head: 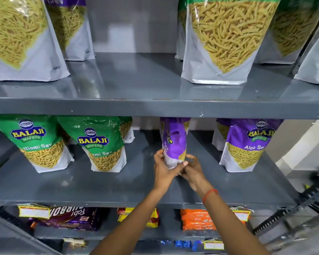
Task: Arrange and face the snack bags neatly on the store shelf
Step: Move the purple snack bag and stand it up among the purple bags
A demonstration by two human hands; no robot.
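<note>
purple bag [174, 142] stands on the grey middle shelf [118, 183], turned edge-on so its side faces out, and both hands hold it at the base. left hand [164, 171] wraps the bag's lower left side, thumb reaching across the white bottom part. right hand [191, 169] closes on the lower right side, fingers curled against the pouch; the two hands touch each other in front of the bag. a red thread [210, 195] circles the right wrist.

to the right of the hands, well apart, an aloo sev bag [247, 144] stands face-out, with another purple one just behind it. to the left of the hands two green bags [99, 144] stand face-out in a row, a third tucked behind the nearer one. between the green bags and the held bag the shelf is bare.

above the hands, the upper shelf [155, 105] carries large pouches [226, 39] with clear windows showing yellow sev. below the arms, the lower shelf holds flat packets [197, 219] in orange, yellow and dark purple.
</note>
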